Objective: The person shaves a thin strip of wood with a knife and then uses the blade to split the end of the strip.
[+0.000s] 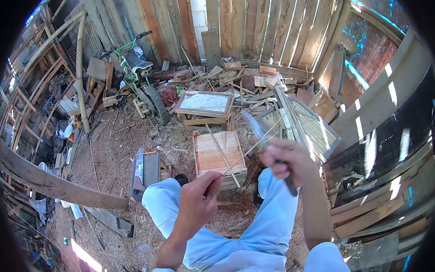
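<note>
My left hand [199,196] is closed, pinching a thin wooden strip [238,160] in front of my knees. The strip slants up and away to the right, passing close to my right hand. My right hand [288,161] is wrapped round the dark handle of a knife [253,124], its blade pointing up and to the left. Whether the blade touches the strip I cannot tell. Between my legs stands a wooden crate [218,144] with a slatted top. Another thin stick [221,155] lies across that top.
A hand saw [139,168] leans on a dark panel [151,168] at my left. Beyond the crate rests a framed white panel [204,102] near piled wood scraps [254,82]. A green bike [146,81] stands at the back left. Framed slats [313,125] lie at the right.
</note>
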Motion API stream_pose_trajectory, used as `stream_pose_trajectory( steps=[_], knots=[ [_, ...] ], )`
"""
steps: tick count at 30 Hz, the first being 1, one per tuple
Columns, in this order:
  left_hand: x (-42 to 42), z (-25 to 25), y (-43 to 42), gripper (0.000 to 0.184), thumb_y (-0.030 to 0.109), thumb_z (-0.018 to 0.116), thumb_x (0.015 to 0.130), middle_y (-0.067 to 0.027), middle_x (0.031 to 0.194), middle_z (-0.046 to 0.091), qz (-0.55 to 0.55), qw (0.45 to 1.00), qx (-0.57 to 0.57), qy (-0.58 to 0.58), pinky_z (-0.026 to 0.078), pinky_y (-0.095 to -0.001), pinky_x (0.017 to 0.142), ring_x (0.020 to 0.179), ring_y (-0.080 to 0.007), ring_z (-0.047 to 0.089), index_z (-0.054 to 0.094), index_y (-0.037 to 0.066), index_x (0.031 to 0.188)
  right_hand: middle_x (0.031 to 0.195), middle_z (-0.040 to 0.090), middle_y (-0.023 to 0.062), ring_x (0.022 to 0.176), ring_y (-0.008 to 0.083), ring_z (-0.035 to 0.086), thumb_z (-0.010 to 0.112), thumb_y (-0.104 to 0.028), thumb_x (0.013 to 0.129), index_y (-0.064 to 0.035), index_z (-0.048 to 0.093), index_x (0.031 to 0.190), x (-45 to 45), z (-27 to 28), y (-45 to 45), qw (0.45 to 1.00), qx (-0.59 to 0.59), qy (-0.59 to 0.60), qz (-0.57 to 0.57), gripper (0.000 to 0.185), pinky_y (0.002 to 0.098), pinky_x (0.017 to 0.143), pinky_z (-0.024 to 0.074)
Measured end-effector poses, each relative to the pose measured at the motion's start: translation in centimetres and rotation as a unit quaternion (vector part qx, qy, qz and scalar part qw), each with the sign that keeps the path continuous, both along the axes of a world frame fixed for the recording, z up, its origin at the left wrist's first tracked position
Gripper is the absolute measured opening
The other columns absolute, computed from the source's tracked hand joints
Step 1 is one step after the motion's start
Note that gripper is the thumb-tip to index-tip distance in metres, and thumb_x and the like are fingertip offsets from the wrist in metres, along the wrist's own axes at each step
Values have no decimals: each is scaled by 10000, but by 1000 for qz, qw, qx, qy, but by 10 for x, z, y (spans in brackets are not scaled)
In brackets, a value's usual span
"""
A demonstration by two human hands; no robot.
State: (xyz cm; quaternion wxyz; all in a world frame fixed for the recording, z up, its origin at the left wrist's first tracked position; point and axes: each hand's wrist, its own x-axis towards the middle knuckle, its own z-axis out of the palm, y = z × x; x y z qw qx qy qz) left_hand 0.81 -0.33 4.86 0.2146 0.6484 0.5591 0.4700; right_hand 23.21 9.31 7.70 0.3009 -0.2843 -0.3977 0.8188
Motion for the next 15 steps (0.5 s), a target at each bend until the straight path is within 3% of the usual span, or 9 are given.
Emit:
stream_pose_trajectory(
  steps=[1,6,15],
  knots=[
    [-2,-1,-1,62,23,595,869,-85,643,612,-1,1000,1,1,412,-252,497,536,-123,551,633,-9,906,796,592,56,523,40,411,555,-124,920,-13,508,1262,6,2,5,999,-3,41,-23,362,180,424,323],
    [-6,-4,0,55,14,594,863,-81,628,598,11,1000,-10,-4,413,-257,508,538,-115,536,636,-1,895,774,570,56,512,40,406,543,-110,919,-4,467,1302,-5,-2,-5,1000,1,2,-28,404,165,407,312],
    [-9,4,-4,49,33,603,862,-67,607,579,5,1000,-16,22,395,-253,500,528,-119,524,633,-3,876,792,560,39,513,29,396,519,-79,915,-12,460,1305,14,1,23,997,-2,40,-60,400,154,407,310]
  ],
)
